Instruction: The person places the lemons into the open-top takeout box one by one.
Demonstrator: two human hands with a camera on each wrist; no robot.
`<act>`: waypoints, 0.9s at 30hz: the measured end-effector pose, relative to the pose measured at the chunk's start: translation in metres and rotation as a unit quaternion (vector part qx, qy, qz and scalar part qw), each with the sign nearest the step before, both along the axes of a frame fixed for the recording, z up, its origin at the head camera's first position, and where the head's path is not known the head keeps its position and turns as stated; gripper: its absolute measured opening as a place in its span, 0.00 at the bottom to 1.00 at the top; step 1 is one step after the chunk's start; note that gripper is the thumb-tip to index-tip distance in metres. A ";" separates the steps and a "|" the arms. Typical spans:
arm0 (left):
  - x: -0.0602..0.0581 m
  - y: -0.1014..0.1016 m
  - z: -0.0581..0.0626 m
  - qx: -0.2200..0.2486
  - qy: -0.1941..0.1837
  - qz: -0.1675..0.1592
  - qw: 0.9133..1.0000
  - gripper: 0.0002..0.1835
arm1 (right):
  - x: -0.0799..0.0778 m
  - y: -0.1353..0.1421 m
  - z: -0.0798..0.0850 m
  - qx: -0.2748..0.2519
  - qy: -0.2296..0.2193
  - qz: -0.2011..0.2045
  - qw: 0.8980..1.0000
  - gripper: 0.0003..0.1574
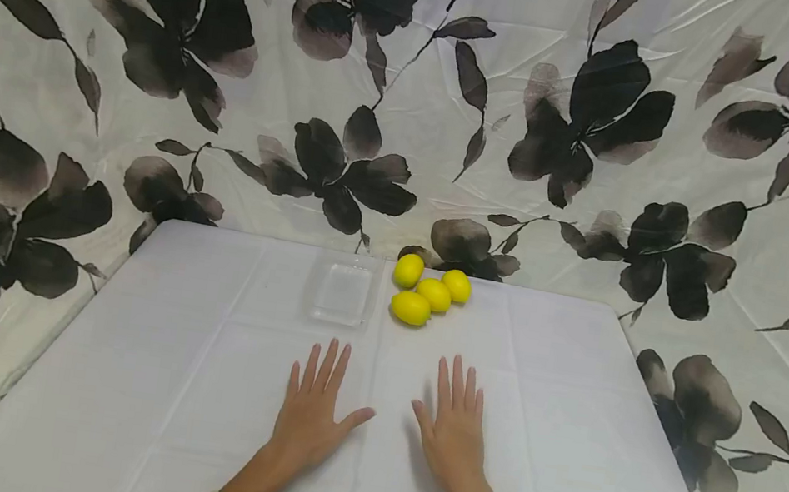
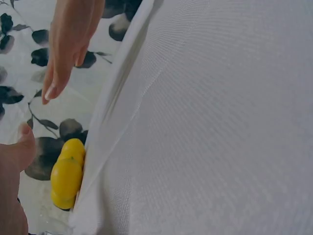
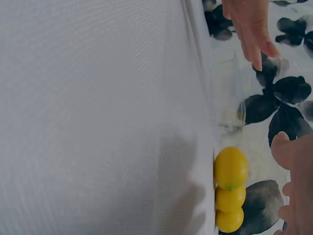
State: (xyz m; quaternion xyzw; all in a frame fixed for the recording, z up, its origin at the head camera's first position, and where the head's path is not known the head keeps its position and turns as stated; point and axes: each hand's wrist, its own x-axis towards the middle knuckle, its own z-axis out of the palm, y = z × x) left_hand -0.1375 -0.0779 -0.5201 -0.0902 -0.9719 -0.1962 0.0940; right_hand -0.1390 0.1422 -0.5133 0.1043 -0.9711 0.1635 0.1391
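Probably firm and smooth, the lemons point(image 1: 433, 294) at the head view's centre would suit a grip round their middles; the clear tray point(image 1: 345, 294) just left, likely light and flimsy, by its rim. Below, left hand point(image 1: 311, 418) and right hand point(image 1: 454, 435) are spread, empty. Right wrist view shows, faintly, what seems the tray's side wall.

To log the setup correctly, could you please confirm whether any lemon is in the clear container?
No, all four lemons sit on the white table beside the clear container.
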 end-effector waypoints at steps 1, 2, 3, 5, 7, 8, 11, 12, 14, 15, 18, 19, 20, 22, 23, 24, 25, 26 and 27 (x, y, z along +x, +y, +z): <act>-0.001 0.000 0.001 0.002 0.001 0.001 1.000 0.52 | -0.001 0.000 0.000 -0.008 0.003 0.001 1.000 0.46; -0.001 -0.001 0.002 0.007 0.002 0.003 1.000 0.52 | -0.003 0.000 -0.001 -0.019 0.005 0.002 1.000 0.46; -0.002 -0.001 0.004 0.012 0.005 0.005 1.000 0.52 | -0.004 0.000 -0.001 -0.030 0.005 0.003 1.000 0.46; -0.003 -0.003 0.007 0.028 0.008 0.010 1.000 0.52 | -0.007 0.001 -0.002 -0.052 -0.003 0.004 0.999 0.46; -0.005 -0.004 0.011 0.044 0.007 0.014 0.999 0.52 | -0.010 0.002 -0.003 -0.066 -0.016 0.003 0.998 0.46; -0.006 -0.005 0.012 0.052 0.007 0.014 0.999 0.52 | -0.012 0.003 -0.003 -0.073 -0.026 0.001 0.997 0.46; -0.011 -0.009 0.014 0.068 0.003 0.013 0.998 0.52 | -0.015 0.005 -0.002 -0.084 -0.054 -0.005 0.995 0.46; -0.013 -0.011 0.014 0.073 0.003 0.013 0.997 0.52 | -0.017 0.006 -0.002 -0.088 -0.060 -0.006 0.994 0.46; -0.018 -0.015 0.013 0.083 0.002 0.014 0.996 0.53 | -0.019 0.007 0.000 -0.107 -0.073 -0.005 0.992 0.45; -0.020 -0.018 0.012 0.093 0.001 0.016 0.996 0.52 | -0.020 0.007 0.000 -0.120 -0.077 -0.004 0.990 0.45; -0.028 -0.025 0.009 0.126 -0.003 0.025 0.992 0.52 | -0.024 0.005 0.004 -0.153 -0.074 0.004 0.985 0.45; -0.030 -0.028 0.009 0.138 -0.006 0.027 0.990 0.51 | -0.025 0.004 0.005 -0.162 -0.072 0.005 0.984 0.45; -0.033 -0.030 0.008 0.150 -0.010 0.030 0.988 0.51 | -0.027 0.004 0.007 -0.165 -0.064 0.006 0.984 0.45; -0.039 -0.033 0.008 0.163 -0.015 0.032 0.986 0.51 | -0.030 0.002 0.009 -0.163 -0.052 0.004 0.985 0.45; -0.042 -0.034 0.009 0.171 -0.018 0.032 0.985 0.52 | -0.032 0.002 0.009 -0.163 -0.045 0.003 0.986 0.45; -0.045 -0.035 0.009 0.178 -0.020 0.034 0.983 0.52 | -0.034 0.001 0.010 -0.163 -0.043 0.000 0.986 0.45; -0.048 -0.036 0.010 0.183 -0.023 0.035 0.982 0.53 | -0.036 0.001 0.010 -0.164 -0.041 -0.002 0.986 0.45; -0.051 -0.038 0.011 0.190 -0.025 0.037 0.981 0.53 | -0.038 0.001 0.010 -0.165 -0.036 0.000 0.986 0.45; -0.054 -0.039 0.012 0.198 -0.027 0.038 0.979 0.54 | -0.041 0.001 0.010 -0.169 -0.035 -0.002 0.985 0.45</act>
